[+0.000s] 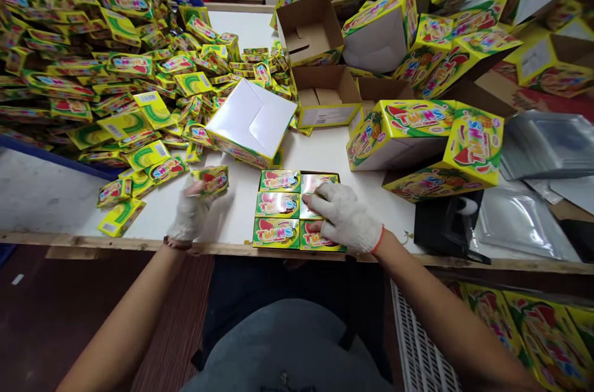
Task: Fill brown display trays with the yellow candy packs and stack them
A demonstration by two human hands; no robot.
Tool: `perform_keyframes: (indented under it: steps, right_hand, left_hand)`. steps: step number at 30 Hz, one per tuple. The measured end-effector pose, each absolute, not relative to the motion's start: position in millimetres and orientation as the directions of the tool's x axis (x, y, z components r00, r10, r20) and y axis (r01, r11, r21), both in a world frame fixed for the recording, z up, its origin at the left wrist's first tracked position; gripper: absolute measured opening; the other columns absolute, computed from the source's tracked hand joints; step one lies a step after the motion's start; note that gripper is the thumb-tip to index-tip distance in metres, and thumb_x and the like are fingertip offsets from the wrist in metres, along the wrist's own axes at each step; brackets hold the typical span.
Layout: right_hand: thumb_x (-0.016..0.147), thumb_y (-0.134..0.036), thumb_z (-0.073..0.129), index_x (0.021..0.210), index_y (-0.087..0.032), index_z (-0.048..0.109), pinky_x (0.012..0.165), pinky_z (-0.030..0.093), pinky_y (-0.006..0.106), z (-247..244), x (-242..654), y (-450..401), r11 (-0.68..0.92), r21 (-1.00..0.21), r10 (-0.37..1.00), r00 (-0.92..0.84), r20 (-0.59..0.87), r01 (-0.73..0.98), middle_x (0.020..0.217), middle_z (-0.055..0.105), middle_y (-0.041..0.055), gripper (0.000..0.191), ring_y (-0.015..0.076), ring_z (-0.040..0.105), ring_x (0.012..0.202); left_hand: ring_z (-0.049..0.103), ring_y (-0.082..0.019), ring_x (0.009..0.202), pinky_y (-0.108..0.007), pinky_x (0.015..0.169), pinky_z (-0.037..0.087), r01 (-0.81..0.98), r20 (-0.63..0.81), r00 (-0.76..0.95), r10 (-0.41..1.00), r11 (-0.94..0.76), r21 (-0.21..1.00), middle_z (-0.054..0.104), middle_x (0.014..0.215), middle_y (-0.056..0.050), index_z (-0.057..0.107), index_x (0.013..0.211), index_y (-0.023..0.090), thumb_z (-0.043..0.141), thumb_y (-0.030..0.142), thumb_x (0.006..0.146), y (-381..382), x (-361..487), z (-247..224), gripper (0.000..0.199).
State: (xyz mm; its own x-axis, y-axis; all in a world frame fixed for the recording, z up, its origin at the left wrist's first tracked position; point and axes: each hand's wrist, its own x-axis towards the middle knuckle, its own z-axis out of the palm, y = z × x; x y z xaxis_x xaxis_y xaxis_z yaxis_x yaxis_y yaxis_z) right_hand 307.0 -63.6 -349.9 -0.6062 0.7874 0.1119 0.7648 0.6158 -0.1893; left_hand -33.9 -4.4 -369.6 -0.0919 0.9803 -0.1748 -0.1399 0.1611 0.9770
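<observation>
Tabletop (315, 151) is carrying an open box (320, 172) of packets (277, 205), their long axes running sideways, lettering facing up. The right hand (347, 214) is resting slightly spread fingers on them; light, even pressure should be helping rows stay square. Left of the box, the left hand (191, 216) is pinching a single packet (216, 180), seemingly sideways despite blur.

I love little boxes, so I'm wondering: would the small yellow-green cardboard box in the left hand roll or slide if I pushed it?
The small cardboard box is probably light: the white-gloved left hand holds it by one end. It may be slippery, since similar printed boxes nearby shine. Its flat sides suggest sliding rather than rolling.
</observation>
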Motion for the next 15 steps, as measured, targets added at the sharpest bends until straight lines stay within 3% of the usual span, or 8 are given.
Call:
perform_keyframes:
  steps: [2, 4, 7, 10, 12, 15]
  right_hand:
    - [0.091, -0.047, 0.063, 0.137, -0.013, 0.059, 0.086, 0.044, 0.045, -355.6, 297.9, -69.3, 0.580, -0.212, 0.813, -0.575, 0.090, 0.787, 0.118, 0.062, 0.0185, 0.058, 0.0310, 0.055, 0.104]
    - [0.092, -0.043, 0.060, 0.140, -0.011, 0.056, 0.091, 0.043, 0.050, -359.1, 294.2, -74.0, 0.551, -0.222, 0.833, -0.546, 0.089, 0.804, 0.125, 0.060, 0.0209, 0.058, 0.0340, 0.053, 0.111]
    - [0.095, -0.032, 0.054, 0.132, -0.010, 0.061, 0.095, 0.044, 0.047, -353.6, 303.7, -69.6, 0.608, -0.340, 0.784, -0.611, 0.112, 0.717, 0.126, 0.060, 0.0191, 0.044, 0.0310, 0.054, 0.114]
    - [0.093, -0.014, 0.045, 0.112, -0.013, 0.068, 0.091, 0.047, 0.036, -339.3, 320.0, -50.0, 0.536, -0.451, 0.835, -0.525, 0.163, 0.714, 0.114, 0.064, 0.0135, 0.029, 0.0231, 0.058, 0.104]
    - [0.090, -0.010, 0.047, 0.101, -0.015, 0.070, 0.084, 0.046, 0.034, -331.3, 325.2, -33.6, 0.419, -0.376, 0.904, -0.417, 0.092, 0.826, 0.103, 0.066, 0.0116, 0.026, 0.0222, 0.059, 0.094]
    - [0.089, -0.013, 0.053, 0.095, -0.015, 0.073, 0.075, 0.043, 0.035, -327.7, 321.4, -14.6, 0.380, -0.130, 0.907, -0.397, -0.141, 0.916, 0.099, 0.069, 0.0135, 0.021, 0.0247, 0.060, 0.089]
  left_hand:
    - [0.068, -0.033, 0.105, -0.053, 0.084, 0.061, -0.468, -0.332, -0.024, 0.943, 0.283, 0.837, 0.069, 0.117, -0.011, 0.062, 0.103, 0.020, 0.065, 0.052, 0.075, -23.3, -21.0, -350.0, 0.043]
    - [0.071, -0.032, 0.100, -0.051, 0.077, 0.064, -0.589, -0.458, 0.044, 0.888, 0.393, 0.706, 0.071, 0.115, -0.011, 0.062, 0.102, 0.019, 0.061, 0.042, 0.083, -36.9, -3.0, -333.2, 0.030]
    - [0.073, -0.026, 0.088, -0.041, 0.067, 0.066, -0.595, -0.494, 0.099, 0.864, 0.449, 0.667, 0.073, 0.102, -0.009, 0.061, 0.099, 0.015, 0.061, 0.025, 0.085, -45.5, 29.8, -319.6, 0.017]
    - [0.073, -0.026, 0.091, -0.041, 0.070, 0.067, -0.525, -0.362, 0.158, 0.919, 0.389, 0.757, 0.072, 0.102, -0.008, 0.060, 0.104, 0.015, 0.068, 0.024, 0.081, -43.4, 62.4, -317.1, 0.026]
    - [0.072, -0.026, 0.094, -0.042, 0.075, 0.066, -0.482, -0.292, 0.182, 0.939, 0.345, 0.806, 0.071, 0.104, -0.008, 0.058, 0.108, 0.016, 0.072, 0.028, 0.079, -38.9, 79.6, -319.1, 0.035]
    - [0.072, -0.025, 0.098, -0.042, 0.081, 0.065, -0.445, -0.266, 0.166, 0.949, 0.313, 0.839, 0.070, 0.106, -0.009, 0.056, 0.109, 0.017, 0.075, 0.033, 0.076, -32.0, 94.4, -325.7, 0.041]
